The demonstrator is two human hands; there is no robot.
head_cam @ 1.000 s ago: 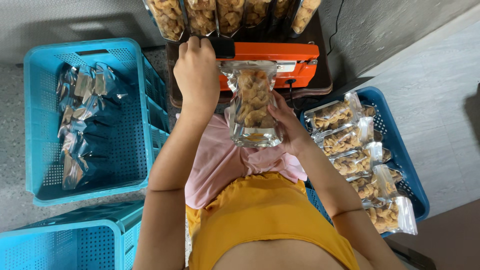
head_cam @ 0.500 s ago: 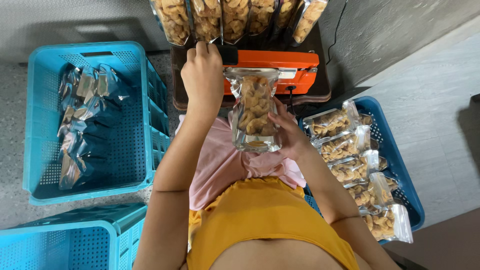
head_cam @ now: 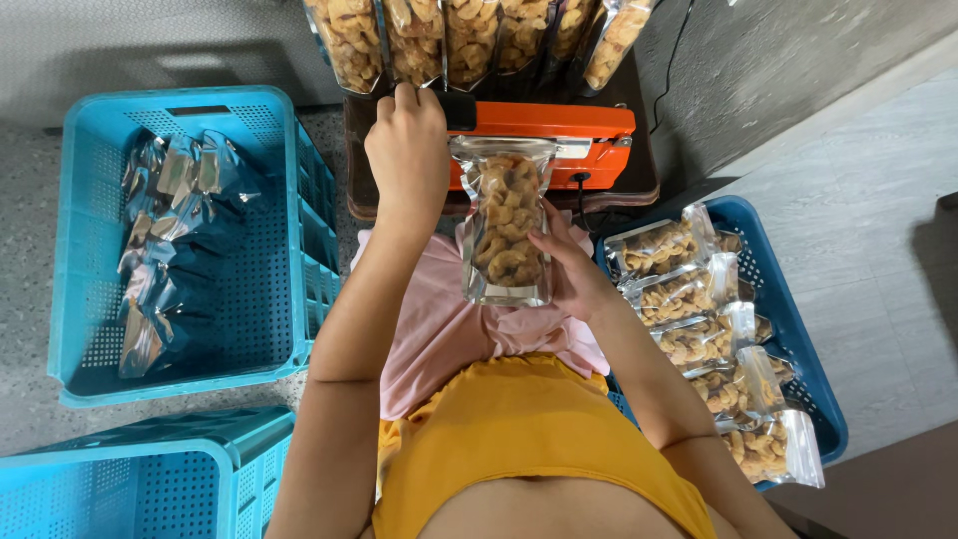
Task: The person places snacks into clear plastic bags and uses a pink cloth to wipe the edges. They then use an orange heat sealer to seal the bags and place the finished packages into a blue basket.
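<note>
Snack pouch (head_cam: 504,225) at orange sealer (head_cam: 559,135); grey speckled floor (head_cam: 30,299).

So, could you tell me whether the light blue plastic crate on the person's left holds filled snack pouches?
No, the light blue plastic crate holds only flat, empty silver and clear pouches.

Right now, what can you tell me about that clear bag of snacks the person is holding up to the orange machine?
The clear plastic stand-up pouch is filled most of the way with pale golden, curled snack pieces. It stands upright, its flat top edge lying in the orange tabletop sealing machine. The right hand cups its lower right side, while the left hand presses on the machine's arm just left of the pouch. Its bottom hangs above pink cloth on the person's lap.
</note>
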